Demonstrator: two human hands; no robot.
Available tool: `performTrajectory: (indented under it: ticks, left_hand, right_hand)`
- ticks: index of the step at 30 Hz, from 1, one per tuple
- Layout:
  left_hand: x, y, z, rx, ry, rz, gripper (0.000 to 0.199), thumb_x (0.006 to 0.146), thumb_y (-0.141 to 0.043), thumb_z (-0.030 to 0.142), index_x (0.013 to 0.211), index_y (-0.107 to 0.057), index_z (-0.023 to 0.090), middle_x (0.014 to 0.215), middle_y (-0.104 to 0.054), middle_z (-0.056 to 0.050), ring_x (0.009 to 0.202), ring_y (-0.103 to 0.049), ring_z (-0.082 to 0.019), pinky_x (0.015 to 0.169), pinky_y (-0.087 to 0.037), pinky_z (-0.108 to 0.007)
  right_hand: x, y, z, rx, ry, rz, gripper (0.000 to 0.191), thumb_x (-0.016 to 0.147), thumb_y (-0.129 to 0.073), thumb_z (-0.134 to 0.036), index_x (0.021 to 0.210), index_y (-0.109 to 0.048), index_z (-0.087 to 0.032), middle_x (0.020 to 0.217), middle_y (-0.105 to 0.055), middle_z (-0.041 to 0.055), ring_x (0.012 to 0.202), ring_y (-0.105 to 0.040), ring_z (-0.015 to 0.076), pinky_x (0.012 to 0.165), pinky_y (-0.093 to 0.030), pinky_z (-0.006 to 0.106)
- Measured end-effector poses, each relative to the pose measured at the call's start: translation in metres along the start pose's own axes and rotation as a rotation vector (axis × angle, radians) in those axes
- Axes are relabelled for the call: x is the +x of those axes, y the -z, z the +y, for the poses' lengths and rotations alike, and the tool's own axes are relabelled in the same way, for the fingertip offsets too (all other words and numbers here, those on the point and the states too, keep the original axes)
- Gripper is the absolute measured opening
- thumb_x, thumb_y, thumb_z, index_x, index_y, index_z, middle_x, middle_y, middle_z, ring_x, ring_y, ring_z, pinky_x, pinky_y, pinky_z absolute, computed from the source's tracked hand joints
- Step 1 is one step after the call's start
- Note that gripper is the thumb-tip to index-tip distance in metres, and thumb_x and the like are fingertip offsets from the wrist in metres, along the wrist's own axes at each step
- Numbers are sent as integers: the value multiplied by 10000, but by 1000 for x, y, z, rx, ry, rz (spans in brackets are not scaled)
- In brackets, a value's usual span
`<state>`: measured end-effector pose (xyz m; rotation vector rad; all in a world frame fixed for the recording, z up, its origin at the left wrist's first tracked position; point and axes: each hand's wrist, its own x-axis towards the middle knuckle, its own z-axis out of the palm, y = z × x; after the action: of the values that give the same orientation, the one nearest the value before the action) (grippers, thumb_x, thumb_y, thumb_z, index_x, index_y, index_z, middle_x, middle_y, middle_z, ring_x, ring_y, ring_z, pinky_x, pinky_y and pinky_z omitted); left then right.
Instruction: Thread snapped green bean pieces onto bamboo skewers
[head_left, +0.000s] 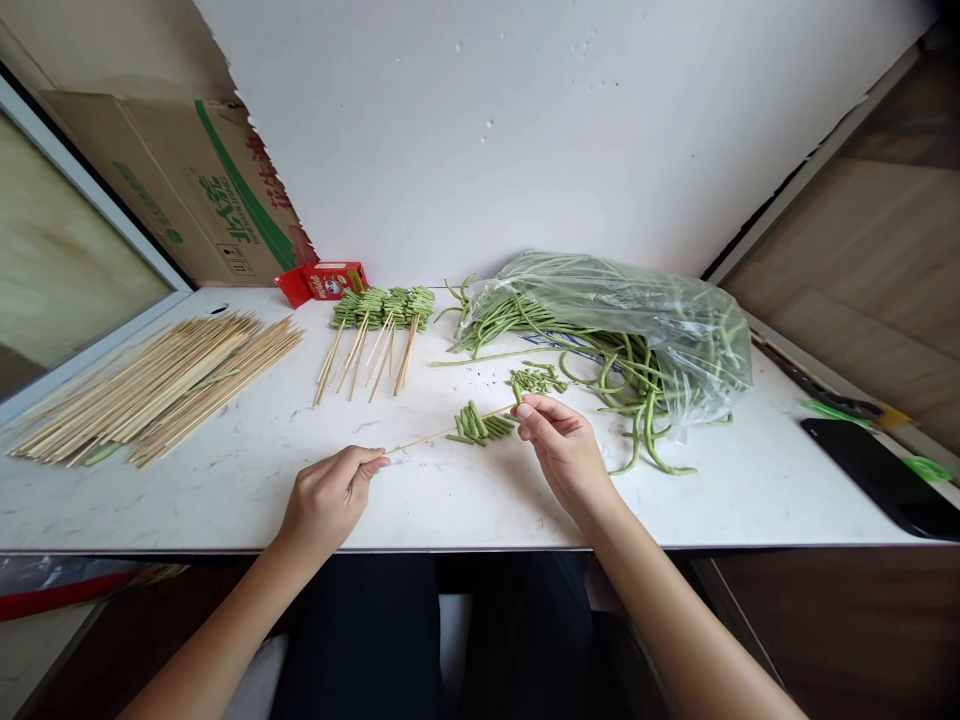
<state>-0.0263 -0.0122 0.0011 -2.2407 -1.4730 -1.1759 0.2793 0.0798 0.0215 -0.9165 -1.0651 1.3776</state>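
Between my hands runs a thin wooden skewer (429, 438). My left hand (330, 492) pinches its left end. At its right end, my right hand (564, 448) holds a short green bean piece (517, 392) between thumb and fingers; whether the tip has gone into it is too small to tell. Just behind the skewer lies a small pile of cut bean pieces (480, 424), with smaller bean bits (537, 378) farther back. Several skewers loaded with bean pieces (382, 308) lie at the back, their bare ends toward me.
Many bare skewers (142, 385) are stacked at the left. A clear plastic bag (622, 290) of long green beans (637, 375) spreads across the back right. A red box (330, 281) stands by the wall. A black phone (881, 475) lies at the right edge of the white table (465, 510).
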Motion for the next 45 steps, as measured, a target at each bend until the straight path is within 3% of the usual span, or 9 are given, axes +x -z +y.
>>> performTrajectory:
  ticks: [5, 9, 13, 16, 20, 23, 29, 41, 45]
  left_hand:
    - [-2, 1, -4, 7, 18, -72, 272, 978, -465, 21, 974, -673, 197, 743, -729, 25, 673, -741, -127, 662, -602, -227]
    - [0, 2, -3, 0, 30, -155, 258, 977, -447, 44, 907, -645, 193, 660, -640, 49, 570, -663, -101, 590, -551, -204]
    - [3, 1, -1, -37, 48, -207, 251, 1019, -443, 80, 984, -669, 185, 688, -676, 41, 603, -694, -102, 591, -546, -192]
    - [3, 0, 1, -17, 47, -144, 185, 1056, -508, 144, 1135, -672, 177, 769, -743, 23, 687, -749, -122, 655, -578, -204]
    - [2, 0, 2, 1, 7, -35, 48, 1038, -614, 172, 1021, -656, 189, 864, -803, 1, 709, -772, -128, 679, -598, -208]
    - [1, 1, 1, -11, 13, -50, 117, 1034, -565, 112, 1002, -645, 191, 808, -782, 12, 698, -767, -126, 673, -599, -206]
    - [1, 1, -2, -45, 39, -193, 284, 949, -417, -11, 939, -610, 197, 694, -648, 55, 626, -684, -86, 646, -556, -178]
    - [1, 0, -3, -108, 74, -252, 304, 858, -402, -35, 896, -586, 203, 675, -604, 64, 607, -656, -76, 626, -521, -152]
    - [2, 1, -3, -122, 92, -275, 301, 846, -399, -34, 860, -582, 204, 663, -594, 60, 579, -617, -75, 602, -506, -152]
  right_hand:
    - [-5, -4, -4, -45, 49, -16, 243, 782, -929, -451, 937, -830, -292, 1015, -765, 40, 845, -630, 199, 817, -518, 380]
    - [-9, -6, -13, -138, 146, -46, 202, 818, -905, -430, 939, -831, -288, 996, -766, 48, 877, -644, 215, 802, -522, 378]
    - [-10, -7, -17, -167, 203, -45, 225, 813, -904, -433, 948, -833, -267, 1004, -781, 57, 895, -667, 219, 802, -542, 374]
    - [-8, -7, -15, -132, 163, 25, 252, 793, -921, -431, 959, -835, -261, 1010, -790, 53, 868, -670, 201, 788, -552, 358]
    - [-7, -8, -14, -95, 113, 73, 287, 761, -942, -435, 958, -835, -254, 981, -786, 47, 819, -655, 178, 766, -550, 344]
    - [-9, -9, -12, -100, 120, 49, 285, 780, -929, -442, 970, -831, -256, 985, -780, 48, 819, -659, 179, 766, -555, 348]
    - [-13, -14, -9, -128, 205, -38, 211, 846, -888, -412, 965, -820, -252, 1025, -772, 61, 934, -690, 214, 799, -559, 358]
    - [-21, -22, 5, -208, 232, -171, 129, 933, -810, -384, 973, -800, -262, 1065, -764, 70, 969, -682, 221, 815, -529, 368]
    - [-19, -21, 6, -296, 325, -162, 127, 939, -803, -384, 978, -790, -264, 1064, -739, 77, 1007, -665, 233, 790, -508, 365]
